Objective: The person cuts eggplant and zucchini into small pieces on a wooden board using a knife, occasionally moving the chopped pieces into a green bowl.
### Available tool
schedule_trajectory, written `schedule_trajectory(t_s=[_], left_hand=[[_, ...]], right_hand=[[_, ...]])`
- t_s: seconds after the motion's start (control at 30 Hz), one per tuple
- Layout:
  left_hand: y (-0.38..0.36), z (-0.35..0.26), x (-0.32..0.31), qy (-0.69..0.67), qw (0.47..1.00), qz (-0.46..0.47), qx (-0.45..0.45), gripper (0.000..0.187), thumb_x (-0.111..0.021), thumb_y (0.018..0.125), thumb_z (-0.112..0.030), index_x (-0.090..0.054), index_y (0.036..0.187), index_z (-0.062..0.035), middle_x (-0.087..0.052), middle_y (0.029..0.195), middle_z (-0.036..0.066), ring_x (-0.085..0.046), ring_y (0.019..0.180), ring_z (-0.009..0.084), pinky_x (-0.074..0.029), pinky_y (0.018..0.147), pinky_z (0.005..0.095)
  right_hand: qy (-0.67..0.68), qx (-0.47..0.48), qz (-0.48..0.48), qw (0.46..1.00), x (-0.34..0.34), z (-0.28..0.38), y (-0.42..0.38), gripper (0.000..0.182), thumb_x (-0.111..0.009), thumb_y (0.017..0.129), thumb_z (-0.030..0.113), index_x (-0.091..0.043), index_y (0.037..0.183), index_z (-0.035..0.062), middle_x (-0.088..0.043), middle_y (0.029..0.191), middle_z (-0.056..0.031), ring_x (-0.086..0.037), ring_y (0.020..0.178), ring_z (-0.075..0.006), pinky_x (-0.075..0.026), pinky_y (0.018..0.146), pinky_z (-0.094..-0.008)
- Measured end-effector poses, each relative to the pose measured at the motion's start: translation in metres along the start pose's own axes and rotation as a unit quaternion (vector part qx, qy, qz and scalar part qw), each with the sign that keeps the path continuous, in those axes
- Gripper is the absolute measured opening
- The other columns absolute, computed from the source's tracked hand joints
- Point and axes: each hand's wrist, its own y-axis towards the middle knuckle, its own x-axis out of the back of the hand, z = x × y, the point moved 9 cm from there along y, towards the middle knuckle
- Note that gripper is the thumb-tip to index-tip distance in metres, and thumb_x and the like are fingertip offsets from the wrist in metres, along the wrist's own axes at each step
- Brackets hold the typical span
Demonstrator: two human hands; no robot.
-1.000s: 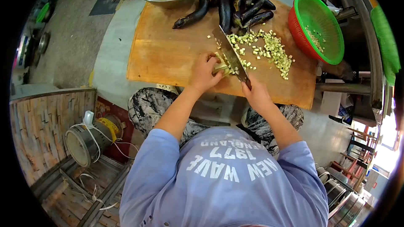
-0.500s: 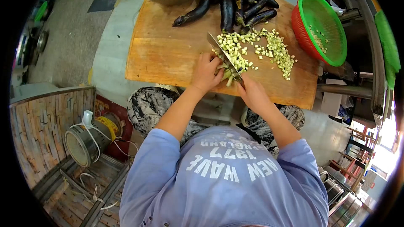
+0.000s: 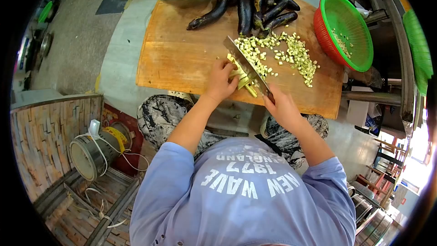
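My right hand (image 3: 283,105) is closed round the handle of a cleaver (image 3: 249,67), whose wide blade slants up and left across the wooden board (image 3: 177,54). Left of the blade, my left hand (image 3: 220,81) has its fingers curled over pale green eggplant strips (image 3: 245,82), pressing them to the board. Small diced eggplant (image 3: 298,59) lies beyond the blade, some of it right against the steel. Whole dark eggplants (image 3: 246,11) are heaped at the board's far side, one lying apart to the left.
A steel bowl (image 3: 186,1) with peeled eggplant pieces stands at the far left corner. A green colander (image 3: 343,27) in a red one tilts at the right edge, with a few dice inside. My knees are under the board's near edge.
The cleaver and my right hand have shifted slightly right and toward me, away from my left fingers. More of the strips shows beside the blade. My left hand has barely moved.
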Motion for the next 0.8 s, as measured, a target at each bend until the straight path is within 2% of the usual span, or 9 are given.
schedule_trajectory(t_s=[0.23, 0.33, 0.5, 0.6, 0.7, 0.73, 0.8], left_hand=[[0.003, -0.006, 0.002, 0.048, 0.999, -0.003, -0.012, 0.023, -0.070, 0.072, -0.009, -0.060, 0.092, -0.0029, -0.052, 0.103, 0.020, -0.050, 0.096, 0.0386, -0.043, 0.084, 0.0452], [0.003, -0.005, 0.002, 0.061, 0.998, 0.008, 0.002, 0.024, -0.070, 0.071, -0.009, -0.061, 0.092, -0.0035, -0.053, 0.101, 0.019, -0.050, 0.095, 0.0380, -0.043, 0.082, 0.0459], [0.003, -0.011, 0.005, 0.041, 0.999, -0.016, -0.019, 0.025, -0.072, 0.070, -0.008, -0.062, 0.093, -0.0050, -0.054, 0.100, 0.014, -0.052, 0.092, 0.0343, -0.043, 0.079, 0.0454], [-0.007, -0.045, 0.008, 0.127, 0.987, -0.021, -0.094, 0.022, -0.070, 0.069, -0.010, -0.065, 0.091, -0.0079, -0.056, 0.100, 0.010, -0.053, 0.091, 0.0294, -0.042, 0.078, 0.0423], [-0.028, -0.078, -0.028, 0.144, 0.967, 0.039, -0.209, 0.019, -0.068, 0.069, -0.012, -0.067, 0.089, -0.0113, -0.057, 0.097, 0.005, -0.054, 0.093, 0.0250, -0.040, 0.079, 0.0388], [-0.034, -0.081, -0.039, 0.170, 0.960, 0.075, -0.207, 0.017, -0.065, 0.070, -0.012, -0.067, 0.087, -0.0104, -0.057, 0.095, 0.004, -0.053, 0.094, 0.0227, -0.039, 0.081, 0.0377], [-0.039, -0.076, -0.050, 0.204, 0.958, 0.069, -0.192, 0.017, -0.067, 0.069, -0.014, -0.066, 0.086, -0.0111, -0.057, 0.096, 0.004, -0.052, 0.092, 0.0236, -0.037, 0.080, 0.0385]], right_hand=[[-0.059, -0.004, 0.060, 0.996, -0.011, -0.016, 0.000, 0.018, -0.056, 0.092, 0.016, -0.049, 0.103, 0.0027, -0.064, 0.078, -0.0229, -0.061, 0.073, -0.0449, -0.047, 0.065, -0.0521], [-0.061, 0.029, 0.035, 0.997, -0.021, -0.008, 0.023, 0.018, -0.056, 0.092, 0.017, -0.049, 0.101, 0.0031, -0.064, 0.077, -0.0232, -0.061, 0.073, -0.0446, -0.047, 0.064, -0.0524], [-0.035, 0.027, 0.005, 0.999, -0.029, -0.024, 0.031, 0.019, -0.058, 0.090, 0.016, -0.049, 0.101, 0.0026, -0.063, 0.077, -0.0234, -0.061, 0.075, -0.0448, -0.046, 0.063, -0.0523], [-0.015, 0.034, -0.009, 0.999, -0.026, -0.028, 0.032, 0.019, -0.058, 0.089, 0.015, -0.050, 0.101, 0.0020, -0.063, 0.077, -0.0235, -0.061, 0.076, -0.0448, -0.046, 0.063, -0.0518], [0.009, 0.031, -0.001, 0.999, -0.026, -0.034, 0.033, 0.020, -0.058, 0.089, 0.015, -0.052, 0.102, 0.0015, -0.063, 0.077, -0.0232, -0.061, 0.077, -0.0446, -0.046, 0.064, -0.0512], [0.019, 0.031, 0.003, 0.999, -0.025, -0.035, 0.035, 0.020, -0.058, 0.089, 0.015, -0.052, 0.102, 0.0014, -0.063, 0.078, -0.0230, -0.061, 0.077, -0.0445, -0.046, 0.065, -0.0510], [0.025, 0.037, -0.002, 0.999, -0.026, -0.037, 0.037, 0.019, -0.058, 0.090, 0.015, -0.052, 0.101, 0.0012, -0.063, 0.079, -0.0232, -0.060, 0.078, -0.0450, -0.046, 0.066, -0.0511]])
